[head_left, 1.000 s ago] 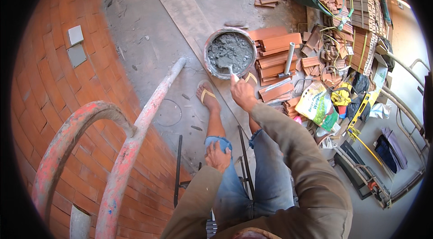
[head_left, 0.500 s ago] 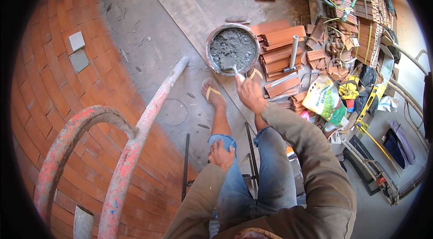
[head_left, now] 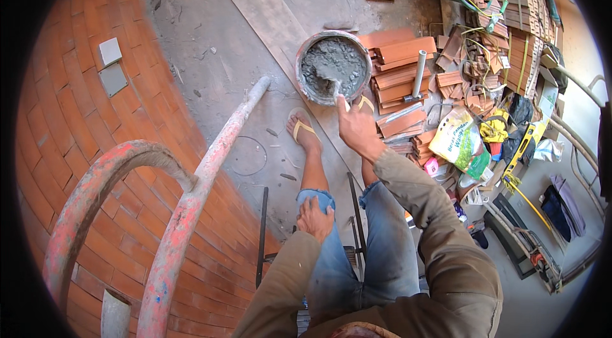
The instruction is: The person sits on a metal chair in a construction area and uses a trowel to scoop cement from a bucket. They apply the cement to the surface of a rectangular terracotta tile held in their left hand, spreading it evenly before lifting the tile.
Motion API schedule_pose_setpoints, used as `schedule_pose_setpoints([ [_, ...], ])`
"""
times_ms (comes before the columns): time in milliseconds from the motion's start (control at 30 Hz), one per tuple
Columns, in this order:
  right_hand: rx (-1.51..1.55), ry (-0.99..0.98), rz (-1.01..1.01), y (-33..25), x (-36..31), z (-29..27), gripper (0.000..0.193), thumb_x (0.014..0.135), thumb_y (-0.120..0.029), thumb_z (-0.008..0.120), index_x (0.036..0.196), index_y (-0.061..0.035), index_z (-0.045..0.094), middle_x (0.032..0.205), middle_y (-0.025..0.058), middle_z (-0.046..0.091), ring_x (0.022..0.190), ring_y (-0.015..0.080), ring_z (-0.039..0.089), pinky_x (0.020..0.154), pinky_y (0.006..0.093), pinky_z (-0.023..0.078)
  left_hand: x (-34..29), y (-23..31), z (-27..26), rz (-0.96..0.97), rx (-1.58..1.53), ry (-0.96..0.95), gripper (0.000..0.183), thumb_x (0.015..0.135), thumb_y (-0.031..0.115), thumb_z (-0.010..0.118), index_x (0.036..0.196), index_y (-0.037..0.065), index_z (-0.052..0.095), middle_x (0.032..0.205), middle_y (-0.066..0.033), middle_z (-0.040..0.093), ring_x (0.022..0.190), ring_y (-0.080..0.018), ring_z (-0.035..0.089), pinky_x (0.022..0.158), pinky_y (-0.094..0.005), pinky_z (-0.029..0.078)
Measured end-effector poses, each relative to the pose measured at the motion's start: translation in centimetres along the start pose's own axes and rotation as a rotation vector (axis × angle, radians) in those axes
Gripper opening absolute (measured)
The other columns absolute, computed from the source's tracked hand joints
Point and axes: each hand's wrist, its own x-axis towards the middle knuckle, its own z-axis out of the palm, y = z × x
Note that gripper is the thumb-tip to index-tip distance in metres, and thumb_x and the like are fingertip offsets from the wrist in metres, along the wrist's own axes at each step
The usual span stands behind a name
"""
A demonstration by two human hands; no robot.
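Red brick wall (head_left: 70, 127) curves along the left edge, beside a concrete floor (head_left: 210, 38). Just right of the wall stands a red, mortar-stained pipe frame (head_left: 185, 204). Left hand (head_left: 316, 218) rests on the left knee of the blue jeans (head_left: 344, 255), fingers loosely spread and holding nothing. Right hand (head_left: 358, 129) is extended forward, fingers closed around the handle of a trowel (head_left: 333, 87). Its blade sits in the grey mortar inside the round bucket (head_left: 333, 67). Stacked clay tiles (head_left: 400, 67) lie just right of the bucket.
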Motion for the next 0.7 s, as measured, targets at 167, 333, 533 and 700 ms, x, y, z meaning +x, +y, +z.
schedule_pose_setpoints([
  [167,0.151,-0.028,0.087,4.1,8.0,5.5,0.042,0.089,-0.014,0.054,0.129,0.0013,0.055,0.080,0.0185,0.067,0.064,0.0280,0.067,0.052,0.0392,0.053,0.5,0.7,0.5,0.037,0.012,-0.004,0.061,0.085,0.036,0.064,0.134,0.004,0.051,0.144,-0.0222,0.043,0.133,-0.0397,0.042,0.104,-0.0537,0.039],
  [333,0.817,-0.123,0.148,4.3,6.7,-1.0,0.030,0.083,-0.014,0.061,0.111,-0.0014,0.064,0.081,0.0217,0.070,0.068,0.0333,0.070,0.053,0.0417,0.051,0.3,0.1,0.0,-0.013,0.005,-0.020,0.061,0.085,0.036,0.064,0.134,0.004,0.051,0.144,-0.0216,0.044,0.133,-0.0387,0.042,0.104,-0.0539,0.039],
  [533,0.017,-0.202,0.010,-0.1,0.6,-2.2,0.045,0.090,-0.018,0.052,0.130,0.0020,0.052,0.089,0.0248,0.069,0.079,0.0356,0.071,0.066,0.0465,0.056,0.1,1.1,-0.3,0.008,0.060,0.007,0.060,0.085,0.035,0.063,0.135,0.004,0.052,0.143,-0.0207,0.046,0.130,-0.0393,0.045,0.105,-0.0508,0.039],
  [700,0.272,-0.225,0.138,0.6,6.5,5.7,0.051,0.095,-0.027,0.044,0.133,0.0063,0.047,0.098,0.0310,0.066,0.087,0.0443,0.067,0.076,0.0490,0.055,0.7,2.0,0.4,-0.017,0.033,-0.029,0.061,0.084,0.036,0.064,0.134,0.003,0.052,0.144,-0.0219,0.044,0.133,-0.0386,0.042,0.106,-0.0529,0.038],
])
